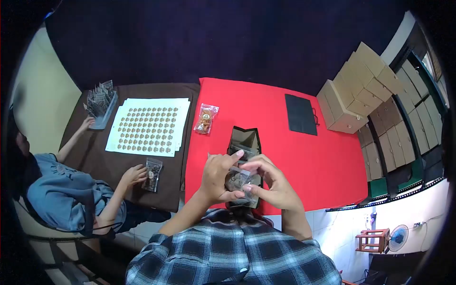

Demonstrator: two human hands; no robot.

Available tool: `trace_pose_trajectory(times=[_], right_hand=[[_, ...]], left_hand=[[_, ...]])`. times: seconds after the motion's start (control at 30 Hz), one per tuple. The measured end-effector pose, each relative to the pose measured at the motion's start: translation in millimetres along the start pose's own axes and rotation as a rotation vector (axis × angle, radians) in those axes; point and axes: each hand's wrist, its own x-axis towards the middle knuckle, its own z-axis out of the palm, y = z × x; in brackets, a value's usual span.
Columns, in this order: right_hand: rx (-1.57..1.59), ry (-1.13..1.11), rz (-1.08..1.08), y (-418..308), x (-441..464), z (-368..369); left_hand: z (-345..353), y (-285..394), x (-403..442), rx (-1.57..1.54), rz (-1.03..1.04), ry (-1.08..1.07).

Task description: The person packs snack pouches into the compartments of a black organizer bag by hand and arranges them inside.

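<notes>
Over the open box [254, 137], left hand [218, 176] and right hand [276, 184] fingers grip a filled bag [236, 180], sealing unconfirmed; one filled packet [206, 119] lies beyond it.

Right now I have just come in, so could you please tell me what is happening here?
The person wearing the camera holds a small clear bag in the left hand and right hand, above an open dark container on the red cloth. To the left, a co-worker has one hand at a bin of bags, the other at a dark-filled bag beside printed sheets.
</notes>
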Motion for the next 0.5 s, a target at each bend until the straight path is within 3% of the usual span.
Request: trace_pose_trajectory(times=[0.3,0.5], right_hand=[[0.091,0.029,0.033,5.1,-3.1,-9.3],[0.099,0.116,0.136,12.6,-5.2,1.1]], left_hand=[[-12.0,-1.0,-6.1,0.043,0.029,-0.099],[-6.5,-3.6,-16.5,-0.043,-0.13,-0.127]])
